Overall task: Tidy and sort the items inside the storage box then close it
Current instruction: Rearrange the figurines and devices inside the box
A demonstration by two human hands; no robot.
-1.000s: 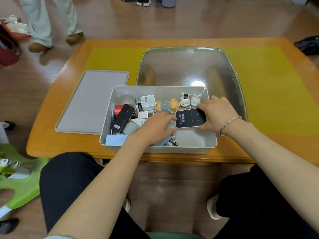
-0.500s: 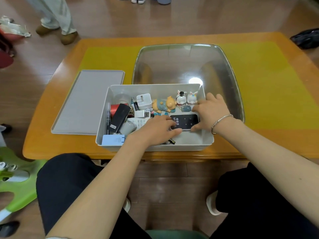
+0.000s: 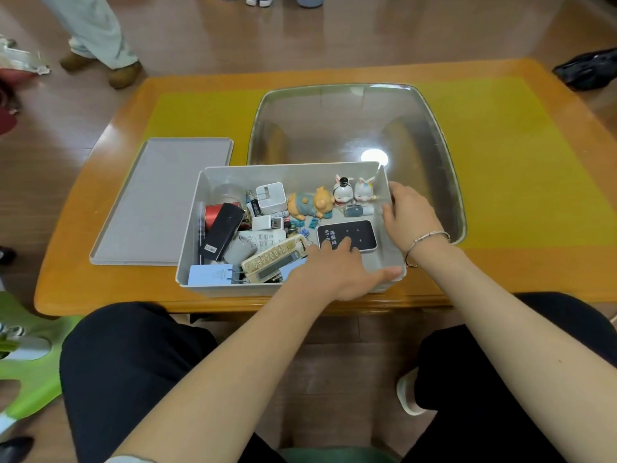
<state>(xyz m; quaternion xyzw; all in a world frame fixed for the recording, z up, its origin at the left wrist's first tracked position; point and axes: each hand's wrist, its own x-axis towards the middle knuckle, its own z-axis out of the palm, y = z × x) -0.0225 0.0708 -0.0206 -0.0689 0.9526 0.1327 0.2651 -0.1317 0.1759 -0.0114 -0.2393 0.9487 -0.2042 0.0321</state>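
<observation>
Two hands: my left hand [image 3: 334, 265] flat on Wi-Fi unit [image 3: 347, 234], rigid, slick, edge-grip advised; right hand [image 3: 409, 212] loosely curled over storage box [image 3: 190, 242] rim beside it.

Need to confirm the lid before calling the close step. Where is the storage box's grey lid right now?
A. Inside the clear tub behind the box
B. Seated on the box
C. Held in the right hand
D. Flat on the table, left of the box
D: the grey lid lies flat on the table, left of the open storage box.
</observation>
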